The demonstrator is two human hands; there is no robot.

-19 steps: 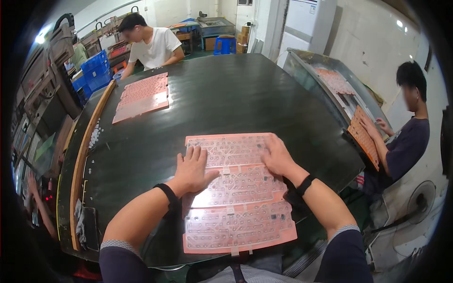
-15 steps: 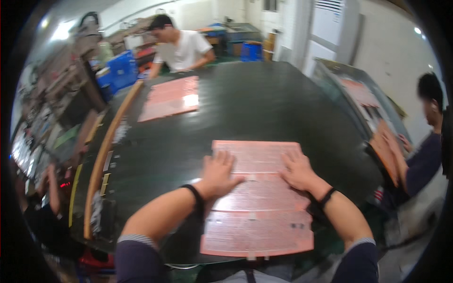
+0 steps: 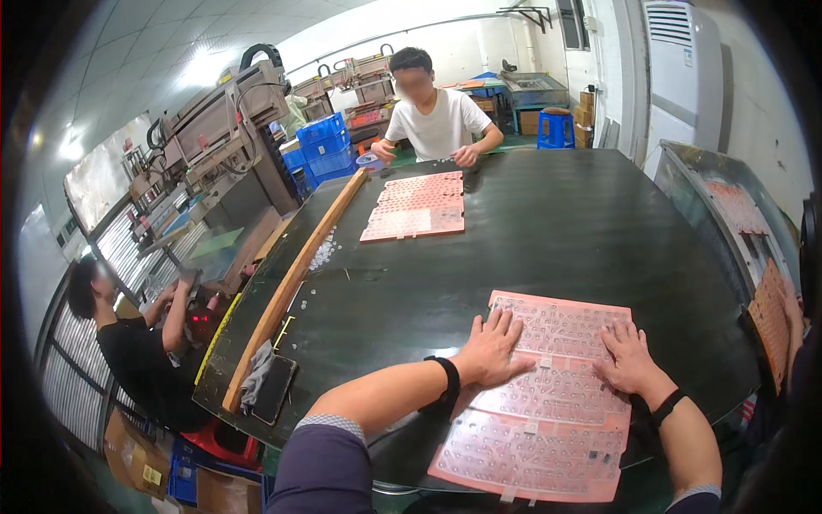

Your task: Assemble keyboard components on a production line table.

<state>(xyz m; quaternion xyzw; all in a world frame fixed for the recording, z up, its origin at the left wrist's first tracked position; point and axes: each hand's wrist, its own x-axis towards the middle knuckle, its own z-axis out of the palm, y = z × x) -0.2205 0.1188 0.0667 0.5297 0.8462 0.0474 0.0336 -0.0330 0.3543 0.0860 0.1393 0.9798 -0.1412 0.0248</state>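
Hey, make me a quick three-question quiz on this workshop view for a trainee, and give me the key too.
1. True or false: the wearer's left hand and right hand both rest on the near pink panel.

2. Multiple choice: what lies just left of the dark, phone-like slab?
A. A yellow bucket
B. A grey cloth
C. A pair of scissors

3. Fill in the blank: the second pink panel lies in front of a person in a ____ shirt.

Key: 1. True. 2. B. 3. White.
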